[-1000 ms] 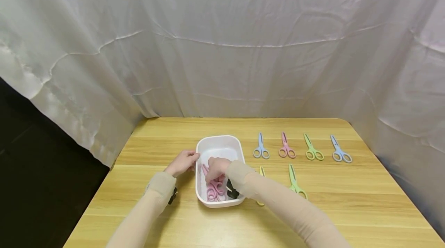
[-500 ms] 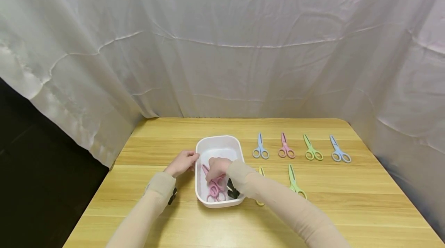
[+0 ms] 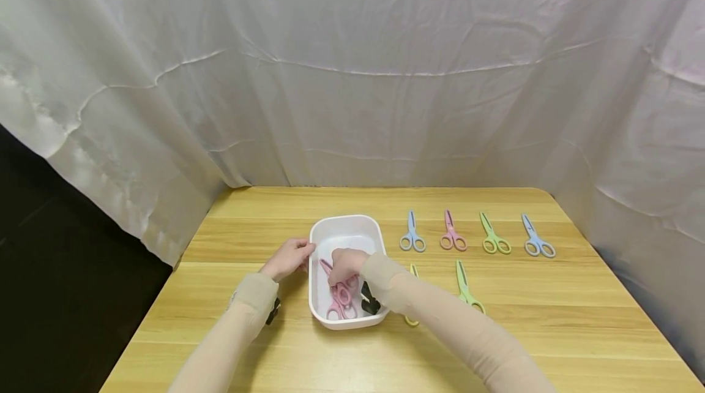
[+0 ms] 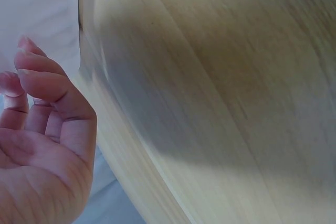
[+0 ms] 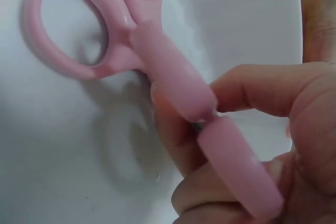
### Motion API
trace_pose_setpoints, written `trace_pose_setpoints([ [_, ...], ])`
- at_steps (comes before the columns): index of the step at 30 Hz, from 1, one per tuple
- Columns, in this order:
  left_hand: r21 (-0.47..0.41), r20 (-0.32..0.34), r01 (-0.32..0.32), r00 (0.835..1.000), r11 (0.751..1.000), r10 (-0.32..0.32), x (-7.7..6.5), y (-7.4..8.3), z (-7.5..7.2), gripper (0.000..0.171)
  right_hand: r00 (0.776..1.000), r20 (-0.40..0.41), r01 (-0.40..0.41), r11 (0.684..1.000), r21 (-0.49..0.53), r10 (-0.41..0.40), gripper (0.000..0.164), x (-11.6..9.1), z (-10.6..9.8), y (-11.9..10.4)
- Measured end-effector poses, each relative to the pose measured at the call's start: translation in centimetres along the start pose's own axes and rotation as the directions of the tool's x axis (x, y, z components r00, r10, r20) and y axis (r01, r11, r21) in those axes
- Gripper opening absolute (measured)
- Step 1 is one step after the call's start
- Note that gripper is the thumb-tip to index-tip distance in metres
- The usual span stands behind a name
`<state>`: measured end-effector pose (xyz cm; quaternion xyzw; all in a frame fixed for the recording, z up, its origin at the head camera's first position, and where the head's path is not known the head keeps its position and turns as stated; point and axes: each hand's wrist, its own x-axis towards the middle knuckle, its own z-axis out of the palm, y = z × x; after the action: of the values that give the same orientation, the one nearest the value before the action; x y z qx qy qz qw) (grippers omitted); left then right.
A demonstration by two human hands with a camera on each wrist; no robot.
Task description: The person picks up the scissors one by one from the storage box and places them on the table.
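A white tray [image 3: 313,301] stands on the table. My right hand [image 3: 347,265] reaches down into it and pinches a pair of pink scissors [image 5: 239,166] between thumb and fingers; in the right wrist view its handles show nearly edge-on. Another pair of pink scissors [image 5: 79,69], with its finger loops seen flat, lies just beyond on the tray floor. The blades are mostly hidden by my hand. At the tray's left side my left hand [image 3: 289,258] touches the rim with its fingertips. Its fingers [image 4: 47,85] are loosely bent.
Right of the tray, a back row holds blue scissors [image 3: 412,234], pink scissors [image 3: 451,234], green scissors [image 3: 494,237] and more blue scissors [image 3: 537,239]. Nearer are yellow scissors [image 3: 414,269], partly behind my right forearm, and light green scissors [image 3: 464,283]. A pale curtain [image 3: 352,123] hangs behind.
The pink handles in the tray have turned and shifted slightly under my right hand, which has itself moved a little to the right. The left hand stays at the rim.
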<state>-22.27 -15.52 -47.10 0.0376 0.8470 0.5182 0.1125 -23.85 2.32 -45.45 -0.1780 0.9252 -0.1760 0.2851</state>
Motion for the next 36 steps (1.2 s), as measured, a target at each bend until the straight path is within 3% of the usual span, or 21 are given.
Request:
trace_pose_setpoints([
  [21, -0.025, -0.013, 0.028, 1.0, 0.999, -0.028, 0.2, 0.1, 0.3, 0.035, 0.999, -0.031, 0.042, 0.983, 0.177, -0.037, 0.025, -0.7, -0.9, 0.9],
  [30, 0.056, -0.055, 0.01, 0.998, 0.998, -0.007, 0.3, 0.4, 0.5, 0.028, 0.997, -0.055, 0.074, 0.964, 0.255, -0.061, 0.033, -1.1, -1.2, 1.4],
  [36, 0.08, -0.06, 0.011, 0.998, 0.997, -0.006, 0.3, 0.3, 0.4, 0.028, 0.994, -0.073, 0.104, 0.937, 0.333, -0.084, 0.025, -1.1, -1.2, 1.7],
])
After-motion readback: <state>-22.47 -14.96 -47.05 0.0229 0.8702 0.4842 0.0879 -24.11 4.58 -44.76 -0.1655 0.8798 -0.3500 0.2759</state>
